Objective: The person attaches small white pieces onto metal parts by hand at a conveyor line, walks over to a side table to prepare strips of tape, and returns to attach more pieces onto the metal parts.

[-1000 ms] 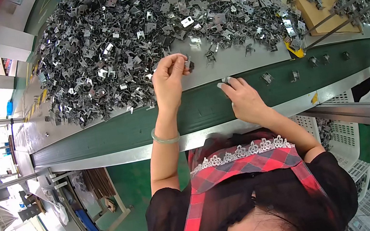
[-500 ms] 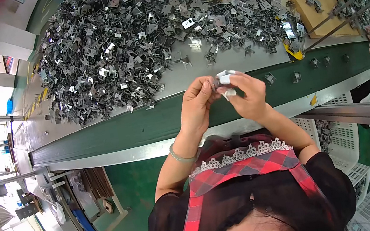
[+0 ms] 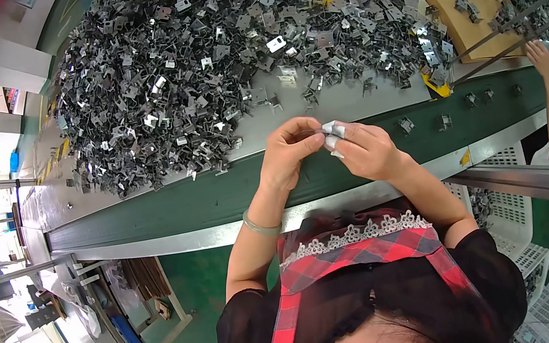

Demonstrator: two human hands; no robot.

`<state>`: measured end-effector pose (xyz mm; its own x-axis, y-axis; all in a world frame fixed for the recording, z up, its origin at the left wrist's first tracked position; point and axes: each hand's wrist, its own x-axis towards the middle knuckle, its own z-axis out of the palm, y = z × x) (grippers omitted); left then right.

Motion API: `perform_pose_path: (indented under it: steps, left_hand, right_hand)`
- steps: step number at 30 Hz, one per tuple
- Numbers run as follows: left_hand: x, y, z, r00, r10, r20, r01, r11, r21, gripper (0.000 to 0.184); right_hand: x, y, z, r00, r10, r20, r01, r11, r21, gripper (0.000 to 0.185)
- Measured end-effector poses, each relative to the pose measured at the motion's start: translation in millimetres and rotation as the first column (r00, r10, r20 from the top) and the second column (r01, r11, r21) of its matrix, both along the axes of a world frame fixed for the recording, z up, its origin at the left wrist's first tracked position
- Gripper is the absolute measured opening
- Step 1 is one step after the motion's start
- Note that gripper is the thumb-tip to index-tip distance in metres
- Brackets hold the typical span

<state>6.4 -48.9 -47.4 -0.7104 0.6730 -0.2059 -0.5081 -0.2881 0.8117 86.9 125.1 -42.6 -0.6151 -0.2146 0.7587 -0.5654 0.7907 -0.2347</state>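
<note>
My left hand and my right hand meet above the green conveyor belt, fingertips nearly touching. Both are closed in a pinch around a small metal bracket, mostly hidden by the fingers. White wrapping covers fingertips of my right hand. A bangle circles my left wrist. Beyond the hands, a large heap of small metal brackets covers the metal table. To the right of my right hand, several brackets rest apart on the belt.
A tan board with brackets on it lies at the back right, near metal bars. At the far right are another person's hands. White plastic crates stand below the belt's right side. The belt's metal edge runs before me.
My hands have drawn closer together, with the right fingers now flatter over the small piece. My left hand shifted slightly left. The brackets on the belt moved slightly right; the other person's hands rose leftward.
</note>
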Motion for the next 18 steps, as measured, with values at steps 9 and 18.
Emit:
perform_pose_path:
  steps: [9,18]
  left_hand:
    - [-8,29,5,0.951,0.029,-0.307,-0.087,0.981,-0.176,0.022]
    - [-81,34,13,0.060,-0.439,-0.896,-0.748,0.575,-0.332,0.037]
  right_hand:
    - [-15,17,0,0.715,0.531,0.454,0.346,0.294,-0.891,0.022]
    - [-19,28,-9,0.741,0.420,0.524,0.411,0.334,-0.848,0.023]
